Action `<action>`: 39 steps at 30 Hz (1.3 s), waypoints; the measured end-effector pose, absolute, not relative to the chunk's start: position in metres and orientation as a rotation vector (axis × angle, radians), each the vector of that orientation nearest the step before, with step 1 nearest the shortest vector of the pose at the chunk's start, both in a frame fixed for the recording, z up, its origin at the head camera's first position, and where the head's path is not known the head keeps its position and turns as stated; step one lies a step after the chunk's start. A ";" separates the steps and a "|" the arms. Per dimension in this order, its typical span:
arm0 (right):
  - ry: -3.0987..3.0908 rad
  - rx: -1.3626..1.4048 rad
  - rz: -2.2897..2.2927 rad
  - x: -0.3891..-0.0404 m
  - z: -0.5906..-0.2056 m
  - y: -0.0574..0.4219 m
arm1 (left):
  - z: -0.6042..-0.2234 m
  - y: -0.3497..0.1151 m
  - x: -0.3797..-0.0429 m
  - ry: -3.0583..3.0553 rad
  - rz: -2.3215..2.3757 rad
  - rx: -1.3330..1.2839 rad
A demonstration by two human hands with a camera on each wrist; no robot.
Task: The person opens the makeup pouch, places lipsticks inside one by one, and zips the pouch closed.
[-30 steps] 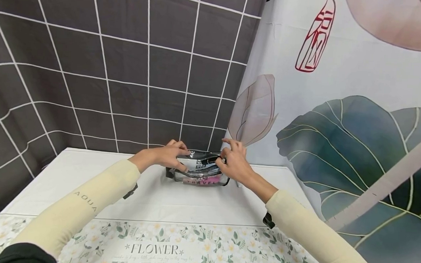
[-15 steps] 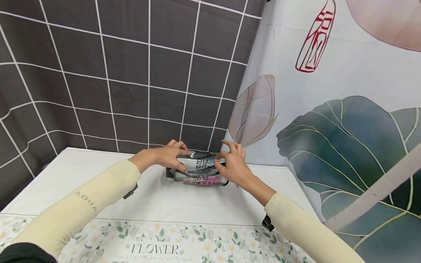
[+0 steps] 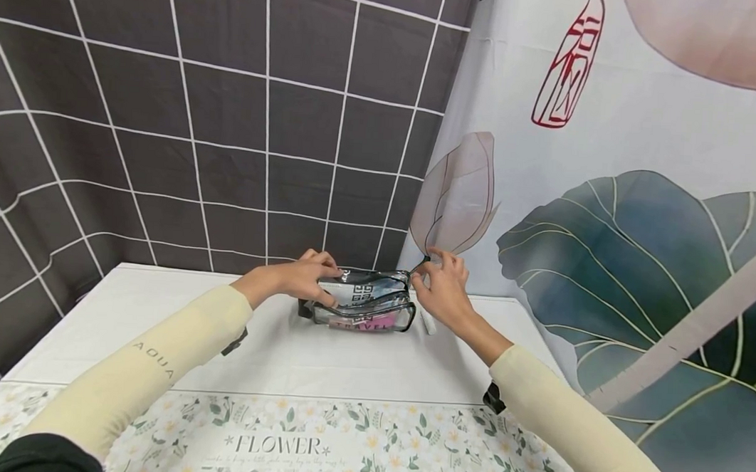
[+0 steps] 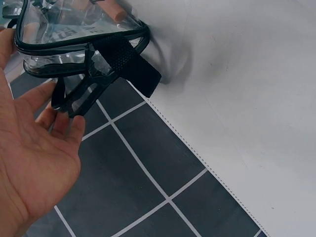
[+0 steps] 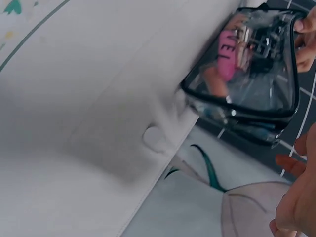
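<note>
A clear toiletry bag (image 3: 368,310) with black trim and TRAVEL lettering stands at the back of the white table. My left hand (image 3: 295,278) grips its left end, thumb on the near upper edge. In the left wrist view, that hand (image 4: 42,143) is beside the bag's end with a black strap (image 4: 123,61). Pink and orange-brown items show through the plastic. At the other end is my right hand (image 3: 442,289), where a thin black zipper pull (image 3: 420,263) runs from the bag's top corner to the fingers. The right wrist view shows this hand (image 5: 301,192) partly cropped.
A small white object (image 3: 427,323) lies just right of the bag. Behind the table (image 3: 217,363) hang a dark gridded cloth (image 3: 217,113) and a leaf-printed cloth (image 3: 620,263). A floral mat (image 3: 316,439) covers the near edge.
My right hand has moved right, from over the bag's top to beyond its right end, uncovering that corner and the white object. My left hand has stayed in place.
</note>
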State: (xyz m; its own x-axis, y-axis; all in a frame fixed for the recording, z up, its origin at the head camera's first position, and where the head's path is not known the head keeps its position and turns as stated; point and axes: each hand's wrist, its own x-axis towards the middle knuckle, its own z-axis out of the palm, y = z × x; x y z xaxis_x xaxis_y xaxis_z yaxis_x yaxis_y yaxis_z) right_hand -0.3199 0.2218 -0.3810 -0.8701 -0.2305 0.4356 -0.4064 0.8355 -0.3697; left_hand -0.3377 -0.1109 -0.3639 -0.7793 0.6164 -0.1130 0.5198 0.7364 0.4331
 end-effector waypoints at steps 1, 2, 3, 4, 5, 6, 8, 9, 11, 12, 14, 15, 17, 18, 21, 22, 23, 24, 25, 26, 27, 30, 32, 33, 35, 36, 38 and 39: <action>-2.647 0.452 0.650 -0.321 -0.382 0.225 | -0.364 -0.111 -0.338 2.690 0.559 0.896; -2.656 0.429 0.646 -0.322 -0.383 0.227 | -0.364 -0.111 -0.338 2.690 0.560 0.895; -2.666 0.406 0.641 -0.323 -0.384 0.230 | -0.364 -0.111 -0.339 2.690 0.560 0.894; -2.674 0.386 0.634 -0.324 -0.386 0.232 | -0.365 -0.111 -0.339 2.691 0.560 0.894; -2.685 0.367 0.627 -0.324 -0.387 0.234 | -0.365 -0.111 -0.340 2.690 0.561 0.892; -2.698 0.349 0.619 -0.325 -0.389 0.236 | -0.365 -0.111 -0.340 2.689 0.561 0.892; -2.727 0.318 0.606 -0.326 -0.392 0.240 | -0.366 -0.111 -0.341 2.691 0.560 0.894; -2.744 0.301 0.601 -0.326 -0.394 0.242 | -0.367 -0.111 -0.342 2.691 0.561 0.895; -2.784 0.274 0.577 -0.326 -0.396 0.244 | -0.366 -0.111 -0.342 2.690 0.564 0.894; -2.803 0.263 0.559 -0.325 -0.398 0.245 | -0.367 -0.111 -0.342 2.692 0.563 0.896; -2.844 0.245 0.525 -0.324 -0.400 0.247 | -0.366 -0.111 -0.342 2.690 0.566 0.894; -2.866 0.236 0.507 -0.323 -0.402 0.248 | -0.366 -0.111 -0.342 2.690 0.566 0.894; -2.912 0.224 0.471 -0.322 -0.404 0.249 | -0.366 -0.111 -0.343 2.694 0.562 0.895; -2.938 0.217 0.450 -0.322 -0.406 0.249 | -0.366 -0.111 -0.343 2.695 0.562 0.896; -3.021 0.187 0.386 -0.321 -0.410 0.249 | -0.366 -0.112 -0.343 2.699 0.553 0.905; -3.047 0.178 0.365 -0.320 -0.412 0.249 | -0.367 -0.112 -0.343 2.698 0.552 0.905; -3.072 0.172 0.349 -0.320 -0.413 0.248 | -0.367 -0.112 -0.342 2.697 0.550 0.904; -3.097 0.165 0.331 -0.319 -0.415 0.248 | -0.368 -0.113 -0.342 2.695 0.549 0.902; -3.117 0.161 0.319 -0.318 -0.416 0.247 | -0.368 -0.113 -0.342 2.694 0.549 0.900; -3.136 0.158 0.304 -0.318 -0.418 0.247 | -0.369 -0.114 -0.341 2.694 0.551 0.896; -3.152 0.157 0.292 -0.317 -0.419 0.247 | -0.369 -0.114 -0.341 2.694 0.551 0.893; -3.190 0.142 0.268 -0.315 -0.424 0.248 | -0.370 -0.114 -0.339 2.689 0.556 0.886; -3.201 0.124 0.256 -0.313 -0.426 0.249 | -0.370 -0.113 -0.339 2.688 0.555 0.891; -3.202 0.117 0.254 -0.313 -0.427 0.250 | -0.370 -0.112 -0.340 2.689 0.555 0.894; -3.199 0.112 0.256 -0.313 -0.428 0.251 | -0.370 -0.111 -0.340 2.689 0.556 0.898; -3.195 0.115 0.257 -0.313 -0.429 0.252 | -0.369 -0.111 -0.341 2.689 0.560 0.897; -3.191 0.128 0.254 -0.315 -0.430 0.252 | -0.369 -0.111 -0.341 2.691 0.563 0.894; -3.190 0.133 0.254 -0.316 -0.431 0.251 | -0.368 -0.111 -0.341 2.690 0.565 0.890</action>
State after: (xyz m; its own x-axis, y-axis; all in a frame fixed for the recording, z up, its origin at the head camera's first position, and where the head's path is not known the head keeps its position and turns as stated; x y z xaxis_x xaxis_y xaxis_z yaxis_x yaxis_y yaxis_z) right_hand -0.3158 0.2513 -0.4306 -0.9947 -0.0875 -0.0548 -0.0777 0.9840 -0.1605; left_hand -0.3406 -0.1108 -0.3679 -0.7815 0.6135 -0.1137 0.5158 0.7378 0.4355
